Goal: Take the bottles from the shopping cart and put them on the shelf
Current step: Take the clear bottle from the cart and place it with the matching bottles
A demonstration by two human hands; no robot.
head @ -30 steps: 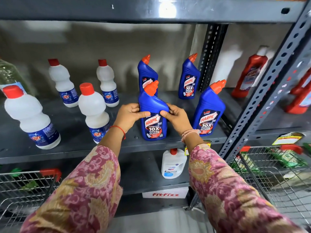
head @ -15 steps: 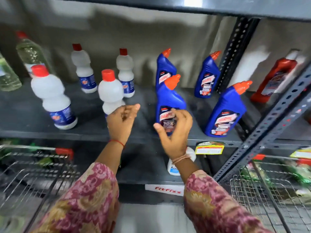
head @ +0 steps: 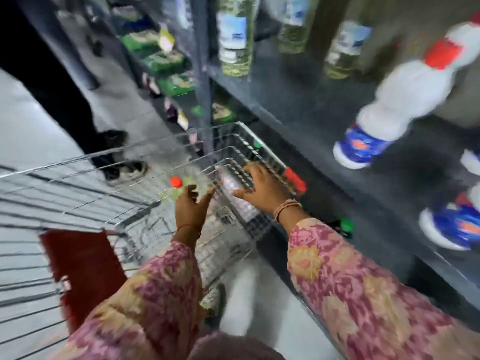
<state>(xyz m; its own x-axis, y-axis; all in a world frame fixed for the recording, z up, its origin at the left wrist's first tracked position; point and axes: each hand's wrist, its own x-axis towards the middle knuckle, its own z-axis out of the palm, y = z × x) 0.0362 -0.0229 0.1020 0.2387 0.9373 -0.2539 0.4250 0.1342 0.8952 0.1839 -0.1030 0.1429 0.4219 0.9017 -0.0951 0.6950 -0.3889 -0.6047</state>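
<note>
The view is tilted and blurred. A wire shopping cart (head: pixel 109 203) stands at the left with its red handle grip (head: pixel 294 179) near the shelf. Inside it lies a pale green bottle with a red cap (head: pixel 176 187). My left hand (head: pixel 191 206) is open just right of that bottle. Over the cart's back end, my right hand (head: pixel 262 188) is spread with fingers apart above a pale object I cannot identify. The dark shelf (head: pixel 306 110) at the right holds a white bottle with a red cap (head: pixel 400 100) and yellowish bottles (head: pixel 235 35).
A red flap (head: pixel 83 266) hangs on the cart's near side. Someone's dark legs and shoes (head: pixel 122 170) stand on the grey floor beyond the cart. A shelf upright (head: pixel 202 81) rises behind the cart, with green packets (head: pixel 166 61) on the lower shelves to its left.
Both hands have let go of the blue bottle on the shelf and dropped left into the cart. The view has swung left and down.
</note>
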